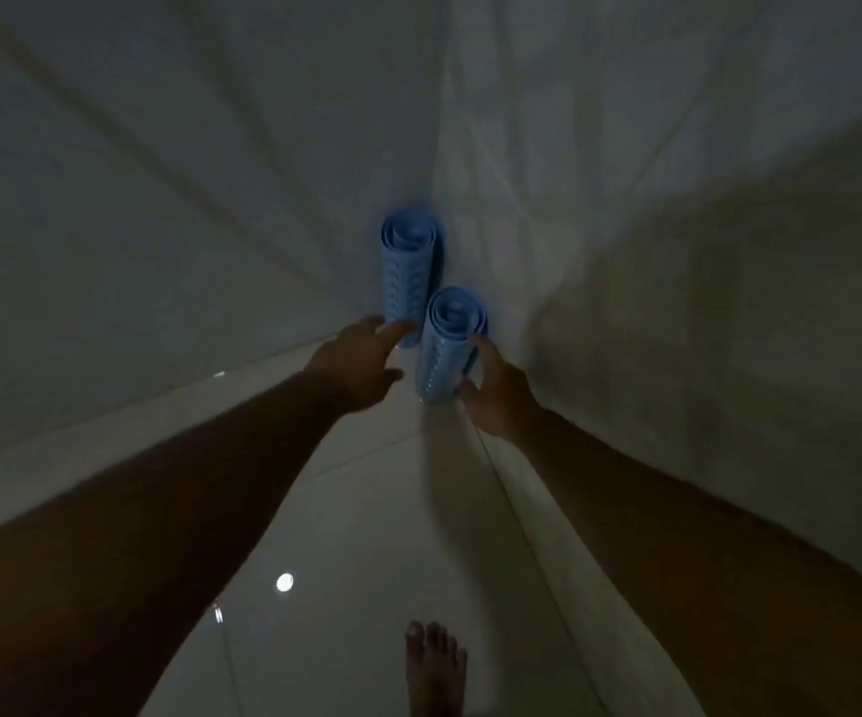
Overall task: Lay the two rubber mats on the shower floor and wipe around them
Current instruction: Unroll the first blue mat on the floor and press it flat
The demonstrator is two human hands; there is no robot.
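Two blue rubber mats stand rolled up on end in the corner of the shower. The far roll (408, 271) leans against the wall corner. The near roll (444, 349) stands just in front and to the right of it. My left hand (361, 359) reaches toward the foot of the far roll, fingers spread, fingertips touching or nearly touching it. My right hand (496, 395) cups the right side of the near roll, thumb and fingers on it, though a full grip is not clear in the dim light.
Pale walls (159, 199) meet in the corner behind the rolls. The glossy tiled floor (366, 535) shows a round light reflection (285, 582). A bare foot (434, 664) stands at the bottom centre. The scene is dark and slightly blurred.
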